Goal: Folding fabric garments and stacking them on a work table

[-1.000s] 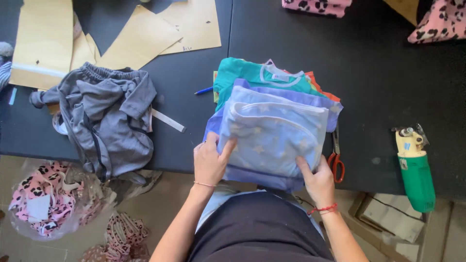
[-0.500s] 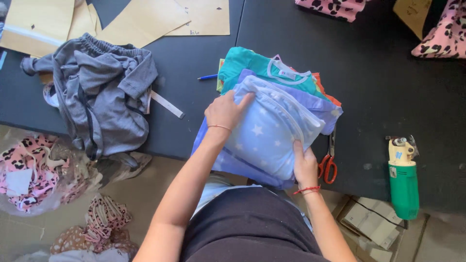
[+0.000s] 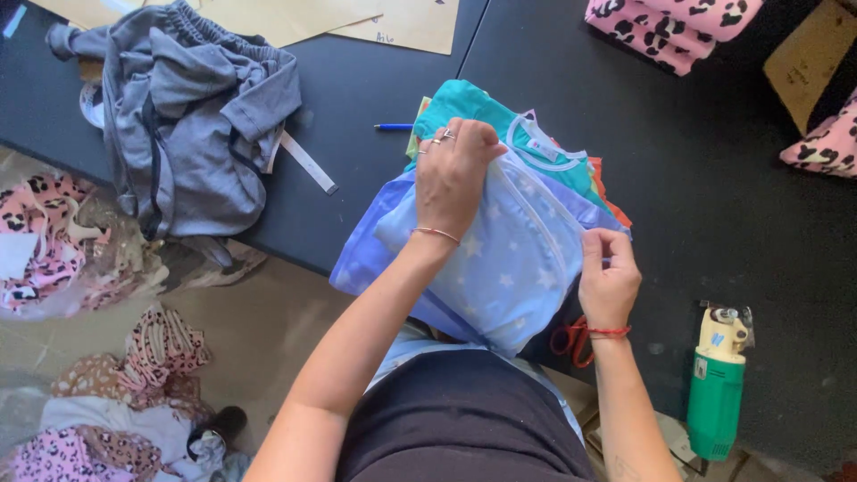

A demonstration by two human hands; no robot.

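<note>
- A black worktable (image 3: 732,205) spreads beneath and beyond the grip, its near edge running diagonally.
- Left of the grip, below the edge, lies pale beige floor (image 3: 259,321).
- Even, soft light.

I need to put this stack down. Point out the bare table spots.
Bare black tabletop lies between the folded garment stack, the pink leopard-print fabric and the green handheld cutter. A narrower strip separates the stack from the crumpled grey garment, crossed by a blue pen.
</note>
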